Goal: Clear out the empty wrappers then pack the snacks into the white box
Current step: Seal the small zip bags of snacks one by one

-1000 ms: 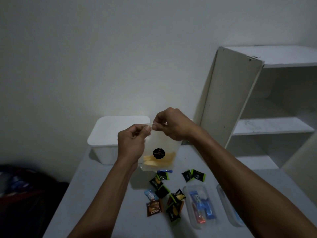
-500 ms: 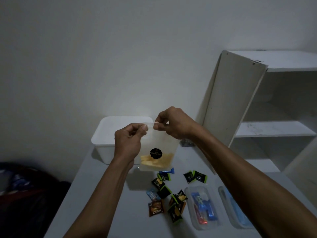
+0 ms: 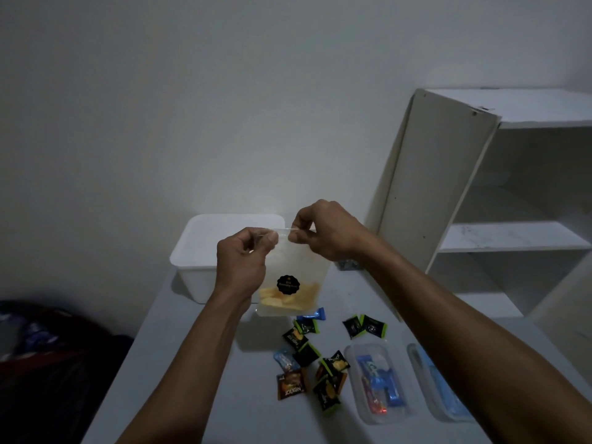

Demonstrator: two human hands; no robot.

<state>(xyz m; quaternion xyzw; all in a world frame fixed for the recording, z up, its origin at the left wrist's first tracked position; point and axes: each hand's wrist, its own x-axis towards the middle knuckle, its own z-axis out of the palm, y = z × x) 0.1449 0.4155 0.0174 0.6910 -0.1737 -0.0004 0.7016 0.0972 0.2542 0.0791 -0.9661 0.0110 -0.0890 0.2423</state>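
Note:
A clear zip pouch [image 3: 293, 277] with a black round label and yellow chips at its bottom hangs above the table. My left hand [image 3: 242, 267] pinches its top left corner and my right hand [image 3: 322, 230] pinches the top edge further right. Behind the pouch stands the white box [image 3: 192, 267], partly hidden by my hands. Several small snack packets [image 3: 307, 357], black-green, orange and blue, lie scattered on the table below the pouch.
A clear plastic tub [image 3: 378, 382] with blue and red packets sits at the right, another clear container [image 3: 439, 386] beside it under my right forearm. A white shelf unit [image 3: 480, 187] stands at the right rear. Dark bedding [image 3: 41, 363] lies left of the table.
My two hands have drawn a little apart along the pouch's top edge. The pouch stays held above the table.

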